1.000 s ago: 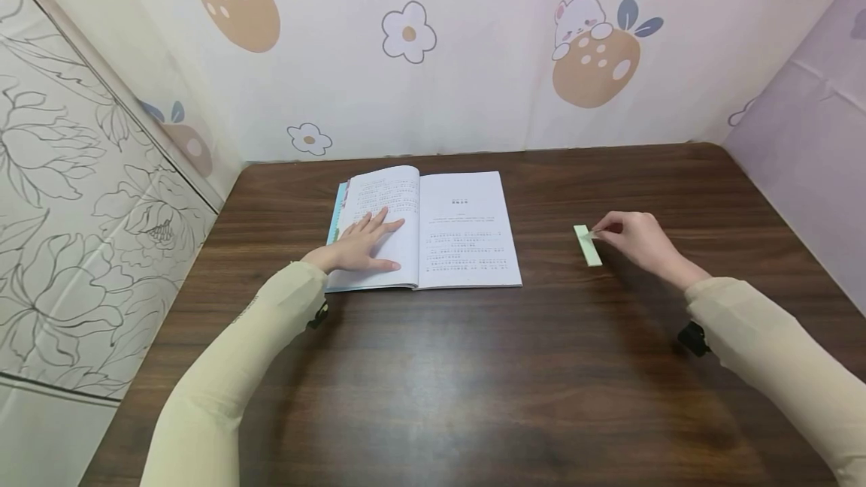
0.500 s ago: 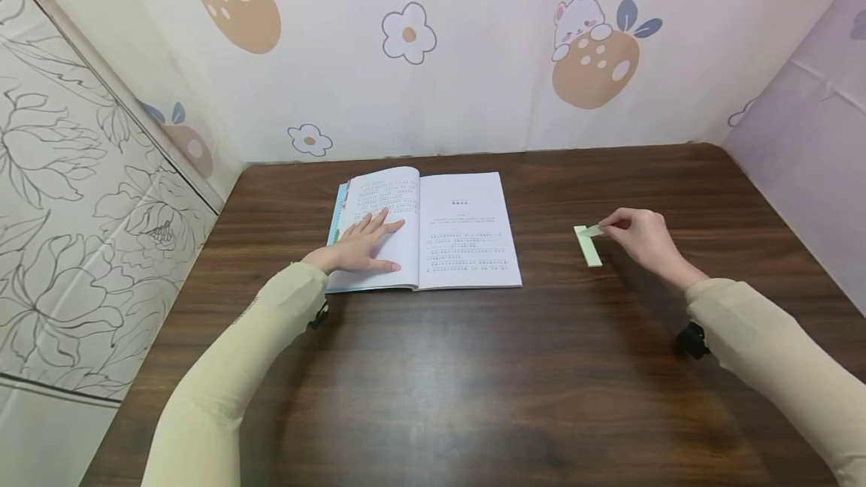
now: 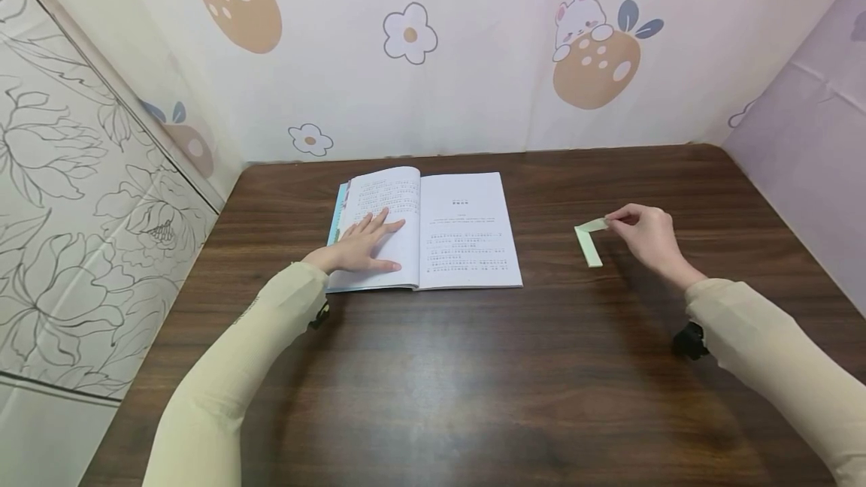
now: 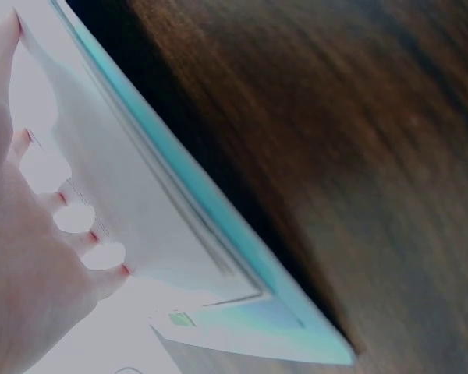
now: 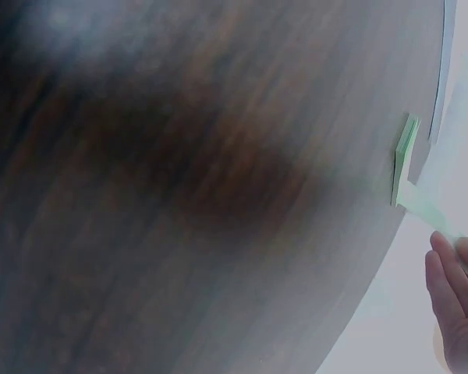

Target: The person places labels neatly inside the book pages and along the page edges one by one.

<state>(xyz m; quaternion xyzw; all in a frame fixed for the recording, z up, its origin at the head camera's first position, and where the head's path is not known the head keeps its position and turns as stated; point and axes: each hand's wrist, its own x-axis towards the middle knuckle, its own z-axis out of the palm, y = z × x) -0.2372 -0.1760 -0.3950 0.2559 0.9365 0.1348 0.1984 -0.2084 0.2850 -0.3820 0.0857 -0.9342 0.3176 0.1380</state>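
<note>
The left hand [image 3: 356, 250] lies spread on the left page of the open book [image 3: 470, 231], its fingers apart and its thumb toward the spine. The right hand [image 3: 646, 235], well to the right of the book, pinches the free end of a pale green strip [image 3: 596, 225] between thumb and fingertips. Over the last second the right hand has drawn a little farther from the book and toward the back of the counter [image 3: 433, 367]. A second ago the strip lay almost along its pad [image 3: 590, 250]; now it stands out sideways, making a bent corner with it. The left hand and the book have kept their places.

The pad lies on the counter to the right of the book, apart from it, between the book and the right hand. The strip meets the pad at its far end and bridges it to the right hand's pinch. The right wrist view shows the pad's layered edge; the left wrist view shows the book's blue cover [image 4: 195, 183] jutting past the pages.

Pale sleeves [image 3: 264, 314] cover both arms. Behind the book hangs a wall covering [image 3: 480, 81] printed with rabbits and flowers; left of it stands a panel [image 3: 61, 194] with line-drawn blossoms.
</note>
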